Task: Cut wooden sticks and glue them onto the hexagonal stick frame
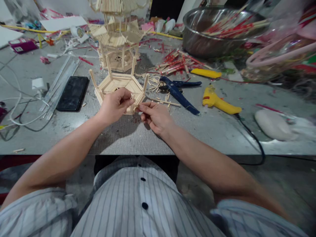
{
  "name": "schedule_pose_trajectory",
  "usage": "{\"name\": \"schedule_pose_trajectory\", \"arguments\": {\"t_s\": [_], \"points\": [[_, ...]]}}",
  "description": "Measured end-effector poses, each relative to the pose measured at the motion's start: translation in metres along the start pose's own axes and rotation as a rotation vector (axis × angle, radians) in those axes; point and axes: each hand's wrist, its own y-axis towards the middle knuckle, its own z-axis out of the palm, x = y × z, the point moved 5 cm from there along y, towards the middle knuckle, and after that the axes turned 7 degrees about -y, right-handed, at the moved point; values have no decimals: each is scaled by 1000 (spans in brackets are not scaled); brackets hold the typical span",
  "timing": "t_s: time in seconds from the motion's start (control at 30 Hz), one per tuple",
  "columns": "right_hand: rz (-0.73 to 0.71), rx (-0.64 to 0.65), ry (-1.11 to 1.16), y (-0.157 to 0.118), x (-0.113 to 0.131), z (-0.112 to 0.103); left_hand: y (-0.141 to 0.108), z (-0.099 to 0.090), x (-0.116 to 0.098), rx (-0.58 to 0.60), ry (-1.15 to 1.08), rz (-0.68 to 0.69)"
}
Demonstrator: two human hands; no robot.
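A hexagonal frame of wooden sticks (106, 85), with short upright posts at its corners, lies on the grey table in front of me. Over its near right side, my left hand (116, 103) pinches a short upright wooden stick (132, 97) between thumb and fingers. My right hand (155, 117) is closed at the frame's near right corner, its fingertips touching the edge there; whatever sits between them is too small to make out. Behind the frame stands a tiered stick pagoda (118, 39).
Blue cutting pliers (176, 92), a yellow glue gun (219, 102) and cut stick pieces (158, 85) lie to the right. A black phone (72, 93) is at left. A steel bowl (197, 39) with red-wrapped chopsticks and a pink-rimmed basket (278, 56) stand behind right.
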Motion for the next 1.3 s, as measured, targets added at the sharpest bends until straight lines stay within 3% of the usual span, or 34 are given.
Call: {"name": "schedule_pose_trajectory", "arguments": {"t_s": [1.3], "points": [[-44, 44, 44, 4, -2, 1, 1, 1, 0, 26, -54, -23]]}}
